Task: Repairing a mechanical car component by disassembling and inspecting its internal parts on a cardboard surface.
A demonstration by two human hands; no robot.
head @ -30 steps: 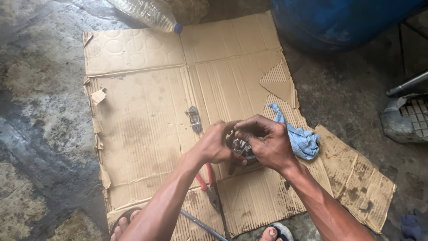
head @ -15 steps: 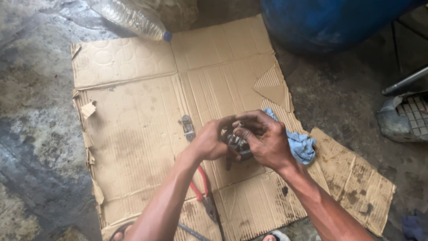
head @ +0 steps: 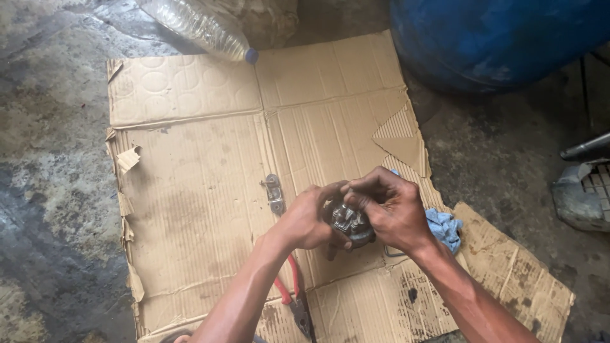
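Over a flattened cardboard sheet [head: 203, 165] on the floor, both my hands grip a small dark metal part [head: 349, 222]. My left hand [head: 311, 219] cups it from the left and below. My right hand [head: 391, 206] closes over its top and right side, fingertips pressed on it. A small metal bracket [head: 274, 193] lies on the cardboard just left of my left hand. Red-handled pliers [head: 293, 303] lie beneath my left forearm. A blue rag [head: 445, 227] sits behind my right hand, partly hidden.
A clear plastic bottle with a blue cap [head: 203, 28] lies at the cardboard's far edge. A large blue drum [head: 502, 38] stands at the upper right. A grey grated object [head: 584, 197] sits at the right edge. Wet concrete floor [head: 51, 190] surrounds the cardboard.
My hands stay closed on the metal part with small finger shifts. The view has drifted, so the cardboard and bottle sit slightly differently in frame.
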